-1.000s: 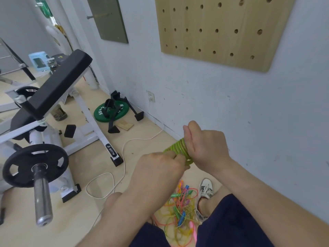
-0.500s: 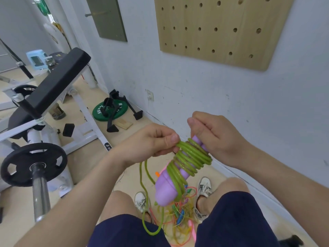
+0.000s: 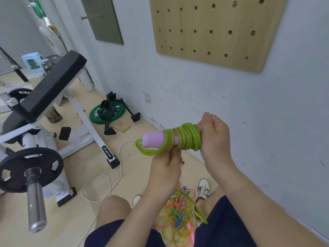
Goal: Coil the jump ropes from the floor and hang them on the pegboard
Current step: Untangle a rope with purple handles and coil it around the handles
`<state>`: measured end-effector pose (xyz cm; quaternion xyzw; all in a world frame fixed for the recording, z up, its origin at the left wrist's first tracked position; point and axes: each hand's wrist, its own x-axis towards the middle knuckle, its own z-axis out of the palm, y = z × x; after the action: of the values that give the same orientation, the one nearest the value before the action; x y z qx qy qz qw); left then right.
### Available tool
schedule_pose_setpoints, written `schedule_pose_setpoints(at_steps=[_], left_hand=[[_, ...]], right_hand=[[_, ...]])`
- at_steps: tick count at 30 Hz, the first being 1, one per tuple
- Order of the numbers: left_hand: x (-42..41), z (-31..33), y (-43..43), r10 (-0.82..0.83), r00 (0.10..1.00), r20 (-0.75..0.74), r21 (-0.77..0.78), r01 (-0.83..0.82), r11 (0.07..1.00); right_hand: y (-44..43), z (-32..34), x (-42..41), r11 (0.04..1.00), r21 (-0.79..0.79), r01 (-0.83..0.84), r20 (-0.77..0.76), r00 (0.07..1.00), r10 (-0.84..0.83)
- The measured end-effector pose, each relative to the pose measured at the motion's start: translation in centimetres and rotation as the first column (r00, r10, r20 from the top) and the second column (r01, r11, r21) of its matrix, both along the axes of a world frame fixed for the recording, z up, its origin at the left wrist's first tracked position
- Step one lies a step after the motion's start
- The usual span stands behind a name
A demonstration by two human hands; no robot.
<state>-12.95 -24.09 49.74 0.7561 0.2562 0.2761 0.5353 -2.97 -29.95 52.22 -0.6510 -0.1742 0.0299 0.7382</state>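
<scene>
Green rope [image 3: 185,138] coiled round lilac handle [image 3: 153,139], chest height, below pegboard [image 3: 213,31] | right hand [image 3: 216,138] fingers clamped on handle end | left hand [image 3: 166,168] pinches rope loop underneath | other ropes [image 3: 176,213] tangled on floor

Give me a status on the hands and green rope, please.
Right hand grips wound green rope; left hand holds its loose loop. Other ropes on floor.

Green rope [image 3: 187,138], lilac handle [image 3: 154,140]
</scene>
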Motion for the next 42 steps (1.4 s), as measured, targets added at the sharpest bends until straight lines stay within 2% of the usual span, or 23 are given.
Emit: schedule_pose_setpoints(at_steps=[1, 3, 5, 7, 8, 10, 13, 14, 16, 19, 21, 22, 24, 27, 29, 31, 33, 35, 38, 39, 41, 42], left_hand=[[-0.2, -0.1, -0.4, -0.018, 0.998, -0.056, 0.187, 0.029, 0.982], [-0.5, -0.1, -0.5, 0.013, 0.975, -0.221, 0.505, 0.103, 0.857], [-0.8, 0.1, -0.3, 0.137, 0.913, -0.385, 0.693, 0.188, 0.696], [-1.5, 0.2, -0.5, 0.214, 0.827, -0.521, 0.768, 0.343, 0.541], [-1.7, 0.3, -0.5, 0.231, 0.822, -0.521, 0.796, 0.370, 0.479], [-2.0, 0.7, 0.2, 0.219, 0.865, -0.451, 0.856, 0.350, 0.380], [-2.3, 3.3, 1.6, 0.161, 0.905, -0.393, 0.894, 0.336, 0.296], [-2.3, 4.1, 2.3, 0.138, 0.898, -0.417, 0.876, 0.357, 0.324], [-2.2, 5.8, 3.5, 0.032, 0.881, -0.472, 0.775, 0.397, 0.491], [-1.9, 7.6, 4.4, -0.145, 0.868, -0.475, 0.535, 0.416, 0.736], [-1.6, 7.8, 4.8, -0.353, 0.817, -0.457, 0.285, 0.510, 0.812], [-1.6, 7.9, 4.8, -0.454, 0.788, -0.416, 0.178, 0.560, 0.809], [-1.5, 7.6, 5.0, -0.556, 0.776, -0.298, 0.054, 0.595, 0.802], [-1.5, 5.7, 4.8, -0.585, 0.792, -0.174, -0.094, 0.578, 0.810], [-1.5, 4.9, 3.9, -0.582, 0.810, -0.068, -0.261, 0.549, 0.794], [-1.3, 4.3, 3.1, -0.484, 0.875, 0.023, -0.420, 0.448, 0.789], [-1.2, 3.2, 3.1, -0.383, 0.922, 0.051, -0.429, 0.366, 0.826], [-1.3, 2.2, 3.5, -0.367, 0.928, 0.068, -0.350, 0.367, 0.862], [-2.1, 2.3, 4.2, -0.397, 0.918, -0.005, -0.275, 0.380, 0.883], [-2.3, 2.1, 4.6, -0.423, 0.905, -0.039, -0.246, 0.401, 0.882], [-2.4, 2.8, 4.5, -0.488, 0.872, -0.050, -0.293, 0.454, 0.841], [-2.3, 3.1, 4.1, -0.503, 0.864, -0.037, -0.321, 0.467, 0.824]], right_hand=[[0.1, -0.2, -0.1, 0.997, -0.031, 0.071, 0.052, 0.996, -0.069], [0.3, -0.8, -0.5, 0.980, -0.097, 0.175, 0.183, 0.971, -0.156], [0.5, -1.9, -0.5, 0.943, -0.178, 0.282, 0.359, 0.911, -0.204], [0.5, -2.9, 0.3, 0.892, -0.247, 0.379, 0.509, 0.834, -0.213], [0.4, -3.3, 0.7, 0.870, -0.274, 0.409, 0.573, 0.796, -0.194], [-0.1, -3.4, 1.1, 0.851, -0.322, 0.414, 0.677, 0.729, -0.098], [-1.2, -3.3, 1.3, 0.844, -0.382, 0.377, 0.797, 0.596, 0.094], [-1.6, -3.0, 1.4, 0.847, -0.402, 0.349, 0.821, 0.546, 0.165], [-2.3, -1.7, 1.7, 0.849, -0.464, 0.255, 0.814, 0.500, 0.295], [-3.1, 0.7, 1.4, 0.799, -0.597, 0.069, 0.697, 0.539, 0.474], [-3.2, 2.0, 1.4, 0.747, -0.646, -0.155, 0.532, 0.610, 0.587], [-3.2, 2.5, 1.5, 0.729, -0.625, -0.279, 0.442, 0.643, 0.625], [-3.3, 3.5, 1.6, 0.705, -0.531, -0.470, 0.271, 0.694, 0.667], [-3.0, 3.8, 1.5, 0.735, -0.300, -0.608, 0.089, 0.749, 0.656], [-2.5, 3.0, 1.2, 0.776, -0.191, -0.601, 0.030, 0.787, 0.617], [-1.9, 2.0, 0.6, 0.833, -0.111, -0.543, -0.040, 0.840, 0.542], [-1.6, 1.3, 0.2, 0.863, -0.058, -0.502, -0.136, 0.860, 0.491], [-1.8, 1.0, 0.1, 0.819, -0.168, -0.548, -0.160, 0.835, 0.526], [-2.4, 0.9, 0.2, 0.648, -0.468, -0.600, -0.079, 0.759, 0.646], [-2.6, 1.2, 0.3, 0.614, -0.519, -0.595, -0.068, 0.745, 0.664], [-2.6, 1.8, 0.2, 0.595, -0.505, -0.625, -0.115, 0.732, 0.671], [-2.5, 1.9, 0.0, 0.618, -0.442, -0.651, -0.149, 0.732, 0.665]])
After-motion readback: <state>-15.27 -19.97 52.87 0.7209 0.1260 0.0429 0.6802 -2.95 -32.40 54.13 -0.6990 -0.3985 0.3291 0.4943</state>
